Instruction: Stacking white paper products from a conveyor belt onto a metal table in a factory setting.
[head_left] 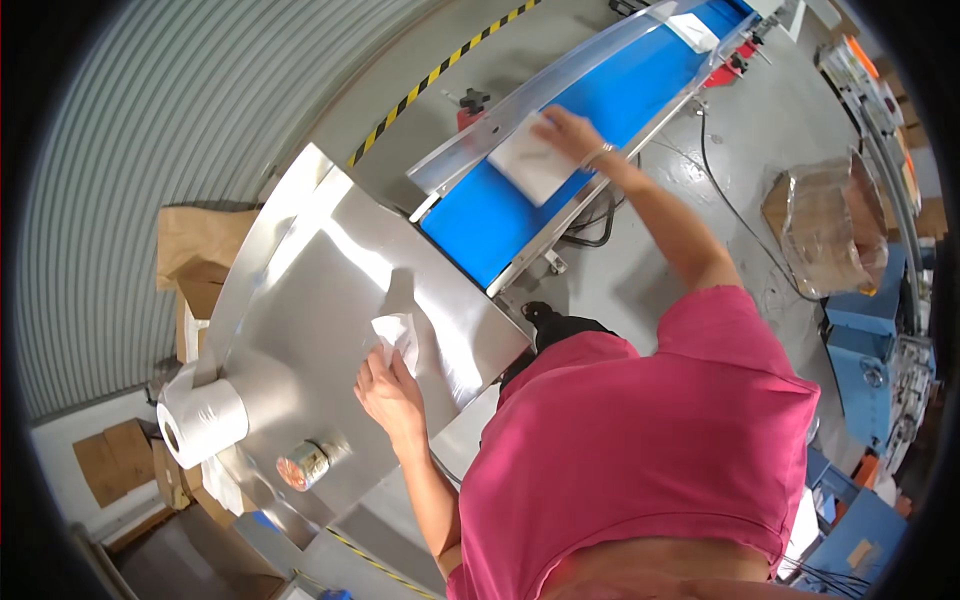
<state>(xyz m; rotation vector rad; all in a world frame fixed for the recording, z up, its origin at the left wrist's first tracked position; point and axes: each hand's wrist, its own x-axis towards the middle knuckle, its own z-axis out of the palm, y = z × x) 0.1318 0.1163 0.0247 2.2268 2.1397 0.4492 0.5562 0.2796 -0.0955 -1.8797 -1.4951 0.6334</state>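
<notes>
I'm seeing a clear plastic liner [835, 215] sitting inside a cardboard box [776, 205], contents unclear; a small jar [303, 465] is standing on the metal tabletop [300, 350] near a white roll [205, 420]. A blue conveyor belt [480, 230] is running off from the tabletop, past a ribbed wall [180, 140]. On the belt, a white packet [535, 170] is lying flat, edges following and crossing the belt, its long axis unclear. My right hand [568, 135] is curling over it, blurred; my left hand [390, 390] is touching a crumpled white sheet [398, 335]. I cannot tell whether either is pinching.
</notes>
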